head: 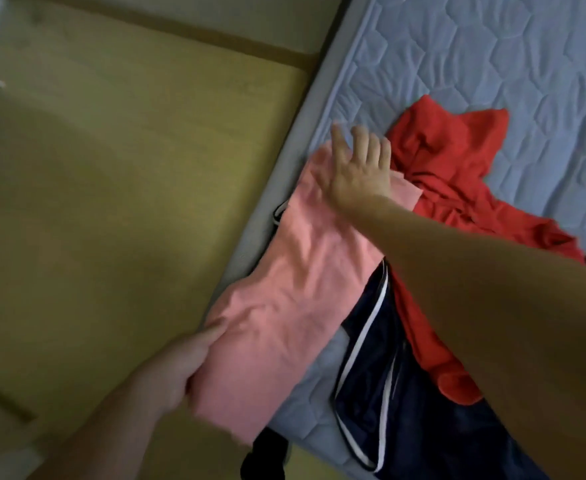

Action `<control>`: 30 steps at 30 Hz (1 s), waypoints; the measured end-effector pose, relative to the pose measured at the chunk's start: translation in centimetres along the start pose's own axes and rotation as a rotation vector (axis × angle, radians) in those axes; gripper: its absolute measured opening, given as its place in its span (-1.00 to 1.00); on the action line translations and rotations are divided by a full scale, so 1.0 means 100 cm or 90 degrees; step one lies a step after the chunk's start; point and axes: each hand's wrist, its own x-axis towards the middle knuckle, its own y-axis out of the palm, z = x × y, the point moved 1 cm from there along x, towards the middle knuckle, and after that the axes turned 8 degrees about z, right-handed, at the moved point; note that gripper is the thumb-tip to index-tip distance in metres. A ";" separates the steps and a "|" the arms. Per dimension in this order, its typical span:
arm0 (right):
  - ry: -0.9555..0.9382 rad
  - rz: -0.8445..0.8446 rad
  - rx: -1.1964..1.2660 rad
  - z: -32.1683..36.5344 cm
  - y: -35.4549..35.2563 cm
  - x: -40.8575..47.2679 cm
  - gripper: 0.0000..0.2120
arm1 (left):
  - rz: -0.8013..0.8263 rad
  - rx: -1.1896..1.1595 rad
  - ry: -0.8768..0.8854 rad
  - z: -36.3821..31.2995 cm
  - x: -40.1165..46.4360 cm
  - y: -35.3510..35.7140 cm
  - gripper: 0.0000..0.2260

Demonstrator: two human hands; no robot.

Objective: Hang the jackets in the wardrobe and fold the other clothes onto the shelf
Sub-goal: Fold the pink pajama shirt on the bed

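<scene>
Watching from beside the bed, head view only: pink garment (284,289) lies as a long folded strip along the mattress (492,81) edge, running from about 7 o'clock up toward 1 o'clock, its lower end overhanging the edge.

Right hand (357,168) lies flat on the strip's far end, fingers straight and slightly spread, palm down on the cloth. The forearm comes in from 4 o'clock and crosses over the other clothes.

Left hand (177,365) is at the near end, 7 o'clock side. Fingers curl around the fabric edge, thumb on top, gripping the pink cloth. Some motion blur here, so the exact finger layout is unclear.

Red garment (450,168) sits crumpled at 3 o'clock of the right hand, touching the pink strip's far corner and trailing down toward 5 o'clock under the forearm.

Navy garment with white stripes (371,358) lies just beside the pink strip at its 4 o'clock, partly under it and under the red one.

Something black (267,455) pokes out below the pink end at 6 o'clock; can't tell what it is.

Wood-tone floor (111,185) fills the left half.
</scene>
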 end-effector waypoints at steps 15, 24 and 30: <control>-0.270 0.141 -0.017 0.065 0.114 -0.241 -0.23 | -0.046 0.196 0.356 -0.017 0.009 -0.008 -0.60; -0.036 0.126 0.128 0.079 0.098 -0.248 -0.11 | 0.307 -0.197 0.177 -0.068 -0.020 0.009 -0.51; 0.216 0.142 0.729 0.077 0.077 -0.214 -0.72 | 0.205 0.218 0.310 -0.098 -0.015 0.026 -0.71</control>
